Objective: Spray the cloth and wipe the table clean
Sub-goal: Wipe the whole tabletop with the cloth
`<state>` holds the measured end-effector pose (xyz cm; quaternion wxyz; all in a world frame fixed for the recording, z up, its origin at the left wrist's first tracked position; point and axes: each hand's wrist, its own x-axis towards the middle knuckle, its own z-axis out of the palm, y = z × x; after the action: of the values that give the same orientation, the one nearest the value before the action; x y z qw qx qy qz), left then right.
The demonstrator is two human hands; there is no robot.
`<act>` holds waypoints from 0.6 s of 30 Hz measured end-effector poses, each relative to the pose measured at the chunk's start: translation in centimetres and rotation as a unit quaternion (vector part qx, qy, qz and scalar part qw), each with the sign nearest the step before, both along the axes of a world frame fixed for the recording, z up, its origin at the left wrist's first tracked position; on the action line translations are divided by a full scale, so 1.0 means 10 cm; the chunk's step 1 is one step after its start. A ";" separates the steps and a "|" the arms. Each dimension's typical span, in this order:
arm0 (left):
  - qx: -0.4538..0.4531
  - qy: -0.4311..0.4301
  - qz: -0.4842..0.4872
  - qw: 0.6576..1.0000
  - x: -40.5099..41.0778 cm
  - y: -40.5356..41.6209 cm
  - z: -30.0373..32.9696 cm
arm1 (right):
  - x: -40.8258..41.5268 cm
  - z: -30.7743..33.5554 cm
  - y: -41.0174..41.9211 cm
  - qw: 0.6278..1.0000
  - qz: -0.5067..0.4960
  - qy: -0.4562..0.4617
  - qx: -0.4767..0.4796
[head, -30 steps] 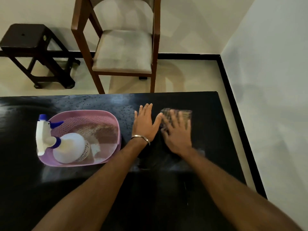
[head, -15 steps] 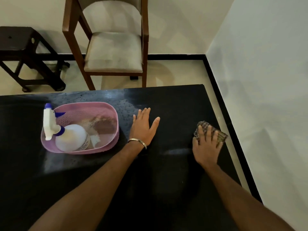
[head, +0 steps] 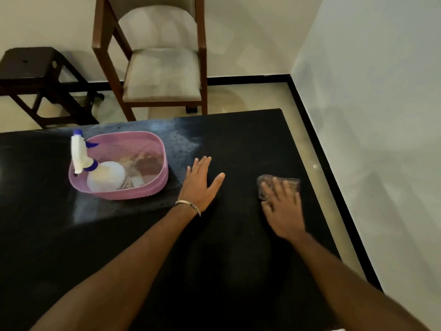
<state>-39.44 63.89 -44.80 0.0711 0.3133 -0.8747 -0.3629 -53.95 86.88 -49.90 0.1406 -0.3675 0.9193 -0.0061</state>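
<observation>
My right hand (head: 282, 209) presses flat on a folded checked cloth (head: 290, 182) on the black table (head: 238, 139), near its right edge; the hand is motion-blurred and covers most of the cloth. My left hand (head: 201, 185), with a metal bangle at the wrist, rests flat on the table with its fingers spread, holding nothing. A white spray bottle (head: 100, 173) with a blue nozzle lies in a pink mesh basket (head: 152, 187) to the left of the left hand.
The table's right edge runs close to a white wall (head: 381, 115). A wooden chair (head: 162, 75) with a grey seat stands beyond the far edge, and a dark stool (head: 35, 75) is at the far left. Droplets and a wet sheen lie around the basket.
My right hand slid the cloth from beside my left hand out to the table's right side, then back a little to the left. My left hand stayed flat in place.
</observation>
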 end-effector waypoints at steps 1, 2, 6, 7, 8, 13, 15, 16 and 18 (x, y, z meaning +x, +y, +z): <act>0.007 0.000 0.002 1.000 0.07 0.06 0.00 | -0.24 0.00 0.13 0.999 -0.036 0.008 0.008; 0.015 0.000 0.005 1.000 0.16 0.11 0.01 | -0.41 -0.01 0.22 0.998 -0.061 0.005 0.016; 0.036 -0.016 0.003 0.999 0.51 0.25 -0.04 | -0.46 -0.02 0.21 0.992 -0.125 -0.006 0.026; 0.035 -0.024 0.000 0.999 0.57 0.25 -0.06 | -0.38 -0.01 0.13 0.989 -0.147 -0.010 0.032; 0.033 -0.028 0.000 0.999 0.64 0.25 -0.07 | -0.28 0.00 0.04 0.986 -0.161 -0.015 0.031; 0.048 -0.011 0.011 0.999 0.92 0.05 -0.09 | 0.50 0.08 -0.55 0.996 -0.089 -0.025 0.010; 0.050 -0.008 0.007 0.999 1.06 -0.08 -0.08 | 0.94 0.07 -0.85 0.998 -0.055 -0.023 -0.002; 0.043 -0.009 -0.003 0.999 1.14 -0.13 -0.08 | 1.14 0.09 -0.98 0.999 -0.041 -0.022 -0.009; 0.023 -0.013 -0.034 0.999 1.32 -0.25 -0.07 | 1.63 0.15 -1.30 0.999 -0.007 -0.031 -0.017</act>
<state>-26.19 61.40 -45.54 0.0405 0.2896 -0.8771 -0.3810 -37.66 73.87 -48.35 0.1624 -0.3631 0.9169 -0.0341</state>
